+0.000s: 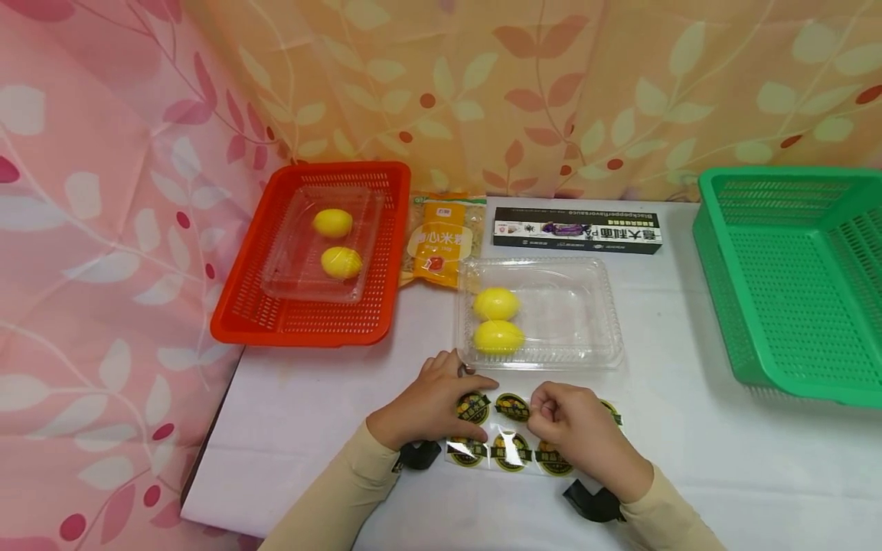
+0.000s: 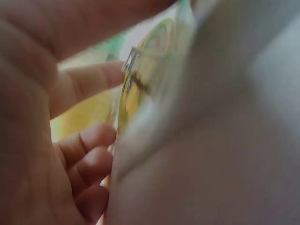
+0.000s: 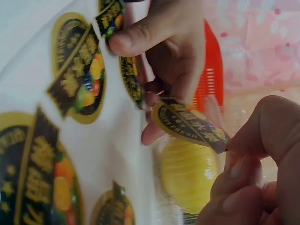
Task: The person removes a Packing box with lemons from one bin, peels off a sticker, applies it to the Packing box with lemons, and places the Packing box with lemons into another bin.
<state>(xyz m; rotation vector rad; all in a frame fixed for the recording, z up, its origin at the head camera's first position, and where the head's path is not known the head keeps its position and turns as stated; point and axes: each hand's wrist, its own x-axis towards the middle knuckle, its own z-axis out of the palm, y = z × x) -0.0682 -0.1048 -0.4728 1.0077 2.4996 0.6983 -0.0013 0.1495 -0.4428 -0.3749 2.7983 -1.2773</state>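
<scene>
My right hand (image 1: 586, 428) pinches the end of an oval black-and-gold fruit sticker (image 3: 190, 124) between thumb and index finger. In the right wrist view that sticker stands raised and tilted above its glossy sheet (image 3: 110, 157). My left hand (image 1: 430, 402) rests on the left part of the sheet, thumb and index finger spread, thumb pressing on it. Several other stickers (image 1: 510, 451) lie on the sheet. Just beyond is a clear plastic container (image 1: 565, 314) with two lemons (image 1: 499, 337) at its left side. The left wrist view is blurred, showing bent fingers (image 2: 93, 164).
A red basket (image 1: 303, 334) at the left holds another clear container (image 1: 292, 268) with two lemons (image 1: 333, 223). An orange food packet (image 1: 443, 241) and a black-and-white box (image 1: 577, 229) lie behind the middle container. The green basket (image 1: 730, 306) stands at the right.
</scene>
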